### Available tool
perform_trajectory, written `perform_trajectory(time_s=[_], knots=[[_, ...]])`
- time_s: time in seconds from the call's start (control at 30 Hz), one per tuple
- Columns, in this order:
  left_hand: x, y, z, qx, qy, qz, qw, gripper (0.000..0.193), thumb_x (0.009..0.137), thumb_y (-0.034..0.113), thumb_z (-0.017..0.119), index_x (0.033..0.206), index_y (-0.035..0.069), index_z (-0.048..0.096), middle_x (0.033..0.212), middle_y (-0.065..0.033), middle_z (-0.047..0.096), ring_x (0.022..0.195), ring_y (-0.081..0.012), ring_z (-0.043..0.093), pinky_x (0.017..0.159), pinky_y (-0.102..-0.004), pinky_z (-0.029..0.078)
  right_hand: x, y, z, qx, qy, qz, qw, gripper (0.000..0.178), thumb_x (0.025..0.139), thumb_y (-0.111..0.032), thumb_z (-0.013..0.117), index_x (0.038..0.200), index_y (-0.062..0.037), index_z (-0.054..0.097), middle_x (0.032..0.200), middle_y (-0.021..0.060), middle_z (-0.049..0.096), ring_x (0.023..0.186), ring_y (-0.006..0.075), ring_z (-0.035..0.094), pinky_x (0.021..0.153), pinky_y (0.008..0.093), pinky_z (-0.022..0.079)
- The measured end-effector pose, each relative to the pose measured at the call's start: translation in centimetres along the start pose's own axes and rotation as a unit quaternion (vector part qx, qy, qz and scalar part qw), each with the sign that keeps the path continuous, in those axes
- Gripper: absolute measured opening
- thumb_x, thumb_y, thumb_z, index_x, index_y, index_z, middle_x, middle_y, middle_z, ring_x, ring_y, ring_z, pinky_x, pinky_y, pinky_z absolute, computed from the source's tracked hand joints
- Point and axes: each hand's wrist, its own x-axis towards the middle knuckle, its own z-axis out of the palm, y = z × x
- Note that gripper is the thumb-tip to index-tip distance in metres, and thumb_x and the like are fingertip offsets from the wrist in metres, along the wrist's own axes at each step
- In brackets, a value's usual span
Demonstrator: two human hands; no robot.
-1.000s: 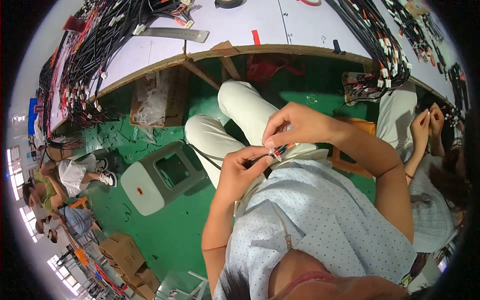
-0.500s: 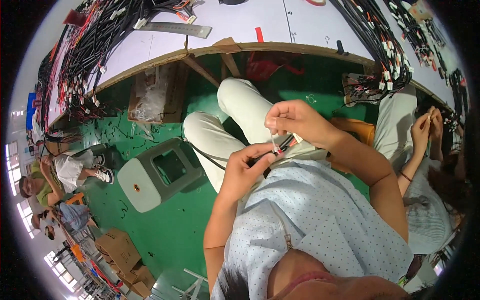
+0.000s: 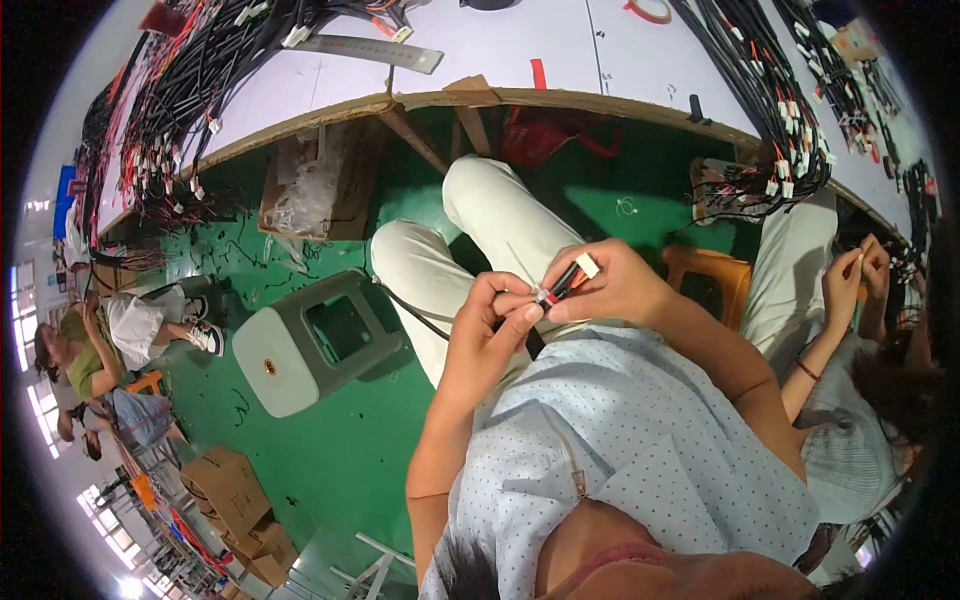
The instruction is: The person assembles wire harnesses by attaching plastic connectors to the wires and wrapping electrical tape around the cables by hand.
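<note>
Above my lap, both hands meet on a wire harness (image 3: pixel 566 281) with black sleeving and some red and orange wires. A white connector (image 3: pixel 587 265) stands out at its upper right end. My left hand (image 3: pixel 485 330) pinches the harness at the spot where a thin white cable tie (image 3: pixel 538 291) goes round it, and the tie's loose tail sticks up. My right hand (image 3: pixel 628 285) grips the harness near the connector, fingers closed. A black cable (image 3: pixel 415 312) trails to the left across my leg. The fingers partly hide the tie's head.
Ahead is a white worktable (image 3: pixel 520 45) with a steel ruler (image 3: pixel 375 52), black wire bundles (image 3: pixel 215 75) at left and more bundles (image 3: pixel 765 110) at right. A grey-green stool (image 3: pixel 300 350) stands at left. A co-worker's hands (image 3: pixel 858 275) are at right. Cardboard boxes (image 3: pixel 230 495) sit lower left.
My right hand has come down from the cable tie's raised tail and now grips the harness by the connector. My left hand stays on the harness. The view has shifted slightly.
</note>
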Motion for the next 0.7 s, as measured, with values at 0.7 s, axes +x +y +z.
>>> perform_trajectory(time_s=[0.7], knots=[[0.0,1.0,0.3,-0.003,-0.039,-0.011,0.999,0.019,0.093,0.007,0.059,0.11,0.003,0.053,0.086,0.003,0.059,0.066,-0.0002,0.04,0.056,-0.0156,0.031,-0.9,2.5,1.0,0.049,0.071,-0.13,0.988,0.02,0.075,-0.003,0.075,0.092,0.0006,0.065,0.085,0.0023,0.065,0.079,0.0069,0.059,0.075,0.0247,0.05]])
